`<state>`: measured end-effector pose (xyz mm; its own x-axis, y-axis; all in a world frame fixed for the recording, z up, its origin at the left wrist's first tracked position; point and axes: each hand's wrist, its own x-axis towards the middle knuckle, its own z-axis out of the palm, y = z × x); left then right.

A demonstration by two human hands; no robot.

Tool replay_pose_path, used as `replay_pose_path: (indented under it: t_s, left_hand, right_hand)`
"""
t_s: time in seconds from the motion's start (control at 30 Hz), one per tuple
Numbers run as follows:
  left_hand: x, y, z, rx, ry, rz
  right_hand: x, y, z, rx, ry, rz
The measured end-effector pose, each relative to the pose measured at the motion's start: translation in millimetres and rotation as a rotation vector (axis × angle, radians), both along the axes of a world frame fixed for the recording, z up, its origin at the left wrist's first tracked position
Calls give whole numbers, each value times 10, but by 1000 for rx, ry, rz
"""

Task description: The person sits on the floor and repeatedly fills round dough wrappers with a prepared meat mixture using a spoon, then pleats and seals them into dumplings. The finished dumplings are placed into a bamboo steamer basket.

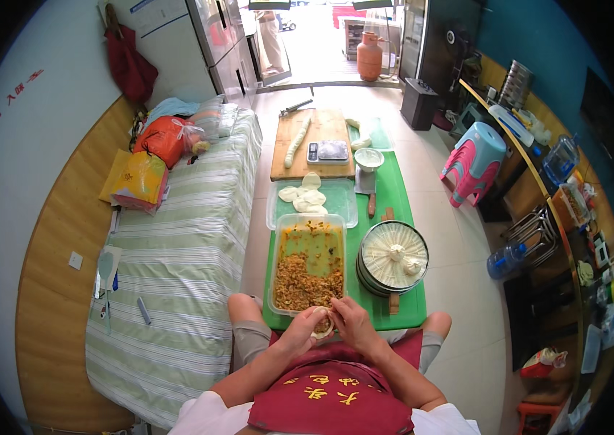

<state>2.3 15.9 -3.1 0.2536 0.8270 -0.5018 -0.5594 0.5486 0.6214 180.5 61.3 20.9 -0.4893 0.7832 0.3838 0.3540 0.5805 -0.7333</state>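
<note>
My left hand holds a round dough wrapper with brown filling on it. At the wrapper's right edge, the fingertips of my right hand are bent close together; whether they pinch the dough or something small cannot be told. Just beyond both hands stands a plastic tub of chopped filling. Behind it, flat dough rounds lie in a clear tray. A round steamer with two shaped buns is to the right. A dough roll lies on a wooden board.
The green table also bears a digital scale on the board, a white bowl and a cleaver. A bed with a striped cover is at left. Stacked stools and a cluttered shelf stand at right.
</note>
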Motion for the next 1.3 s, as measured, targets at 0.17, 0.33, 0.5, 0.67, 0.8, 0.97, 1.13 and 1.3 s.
replay_pose_path:
  t_s: [0.17,0.33,0.5,0.67,0.8,0.97,1.13,1.3]
  left_hand:
    - [17,-11,-114,113,6,-20]
    - [-47,47,-80,150,124,-156]
    - [-74,56,92,66,77,-168]
    - [-93,60,19,213,234,-216]
    - [-132,98,154,228,305,-310]
    - [-203,151,319,199,285,-340]
    - [-224,217,378,346,453,-408]
    - [-245,287,488,558,705,-394]
  right_hand:
    - [-22,-31,50,76,-19,-1]
    - [7,41,128,64,42,41]
    - [67,3,76,90,-38,39]
    - [-38,-4,197,206,56,30]
    - [23,-10,132,119,-43,52]
    - [127,-20,113,83,-104,41]
    - [29,12,298,186,30,46]
    - [44,12,223,130,-45,37]
